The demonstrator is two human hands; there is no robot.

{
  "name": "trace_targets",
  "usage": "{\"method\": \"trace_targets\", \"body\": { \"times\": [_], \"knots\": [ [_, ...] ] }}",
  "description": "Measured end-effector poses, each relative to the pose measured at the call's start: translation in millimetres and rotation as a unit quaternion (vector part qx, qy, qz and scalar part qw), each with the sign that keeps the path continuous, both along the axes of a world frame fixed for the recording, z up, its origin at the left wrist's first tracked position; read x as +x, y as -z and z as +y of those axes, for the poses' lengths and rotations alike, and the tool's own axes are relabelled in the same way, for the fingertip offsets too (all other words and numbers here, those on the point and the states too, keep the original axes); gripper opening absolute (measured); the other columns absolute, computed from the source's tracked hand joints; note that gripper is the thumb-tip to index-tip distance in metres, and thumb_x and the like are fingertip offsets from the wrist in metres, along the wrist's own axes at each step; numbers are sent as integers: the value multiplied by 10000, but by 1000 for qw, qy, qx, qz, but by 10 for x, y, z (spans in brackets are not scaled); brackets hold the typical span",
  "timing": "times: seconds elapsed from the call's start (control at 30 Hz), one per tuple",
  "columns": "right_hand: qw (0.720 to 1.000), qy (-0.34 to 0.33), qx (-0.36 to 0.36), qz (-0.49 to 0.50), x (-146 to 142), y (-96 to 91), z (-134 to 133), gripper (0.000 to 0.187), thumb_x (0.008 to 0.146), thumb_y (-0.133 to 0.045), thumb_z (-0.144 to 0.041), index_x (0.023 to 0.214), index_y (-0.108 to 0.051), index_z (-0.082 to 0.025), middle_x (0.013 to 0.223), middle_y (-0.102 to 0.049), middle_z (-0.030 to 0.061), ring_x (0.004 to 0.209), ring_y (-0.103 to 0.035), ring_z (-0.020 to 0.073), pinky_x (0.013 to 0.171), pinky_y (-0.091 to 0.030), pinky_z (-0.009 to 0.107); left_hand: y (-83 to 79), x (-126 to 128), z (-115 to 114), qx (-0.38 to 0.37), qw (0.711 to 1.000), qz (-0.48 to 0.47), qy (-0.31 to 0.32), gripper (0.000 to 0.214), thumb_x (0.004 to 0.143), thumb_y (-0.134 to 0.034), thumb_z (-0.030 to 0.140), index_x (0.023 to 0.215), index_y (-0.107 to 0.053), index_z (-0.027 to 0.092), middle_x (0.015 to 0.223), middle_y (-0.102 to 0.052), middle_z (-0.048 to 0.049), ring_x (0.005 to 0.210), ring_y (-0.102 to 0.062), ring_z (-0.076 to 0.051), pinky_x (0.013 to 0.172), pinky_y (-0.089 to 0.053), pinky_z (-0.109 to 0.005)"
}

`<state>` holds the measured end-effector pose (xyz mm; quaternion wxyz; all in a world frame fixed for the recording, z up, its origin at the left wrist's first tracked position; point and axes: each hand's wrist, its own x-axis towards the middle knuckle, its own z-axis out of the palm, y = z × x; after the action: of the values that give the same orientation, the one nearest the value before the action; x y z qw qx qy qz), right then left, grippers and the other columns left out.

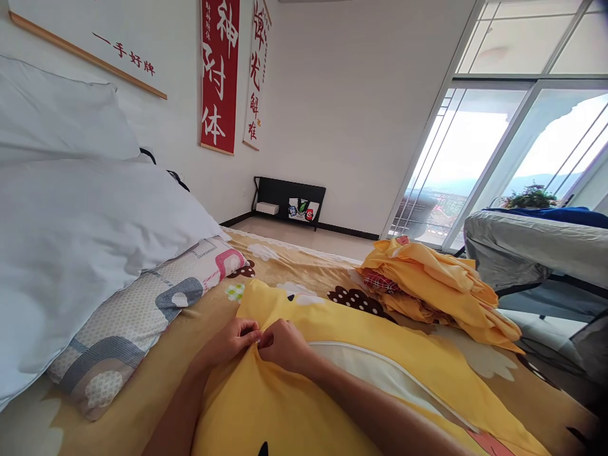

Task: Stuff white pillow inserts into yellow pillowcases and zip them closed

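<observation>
Bright yellow fabric pillow cover (294,405) lies on the tan printed bed (190,323) just right of the grey-and-pink patterned pillow (142,316), left hand (232,342) and right hand (285,347) pinching its edge together, where keeping the cloth taut between fingertips looks the surest grip.
</observation>
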<state>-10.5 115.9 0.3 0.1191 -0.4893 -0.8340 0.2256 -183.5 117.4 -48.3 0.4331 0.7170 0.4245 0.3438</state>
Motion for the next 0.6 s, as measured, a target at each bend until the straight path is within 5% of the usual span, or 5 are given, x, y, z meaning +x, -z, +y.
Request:
{"method": "trace_targets", "body": {
  "times": [0.4, 0.6],
  "knots": [
    [997, 69, 18, -20, -81, 24, -22, 198, 667, -600, -182, 769, -769, -190, 759, -734, 73, 674, -612, 167, 513, -301, 244, 16, -1, 25, 1, 1000, 7, -3, 438, 855, -503, 567, 678, -482, 166, 660, -414, 40, 635, -333, -113, 578, -256, -248],
    [1000, 6, -13, -9, -3, 11, 18, 167, 659, -613, -173, 732, -763, -190, 686, -721, 13, 664, -623, 128, 527, -354, 193, -23, 15, -4, 1, 1000, 3, -1, 451, 839, -502, 583, 671, -484, 165, 664, -423, 35, 644, -348, -118, 586, -270, -249]
  ]
}}
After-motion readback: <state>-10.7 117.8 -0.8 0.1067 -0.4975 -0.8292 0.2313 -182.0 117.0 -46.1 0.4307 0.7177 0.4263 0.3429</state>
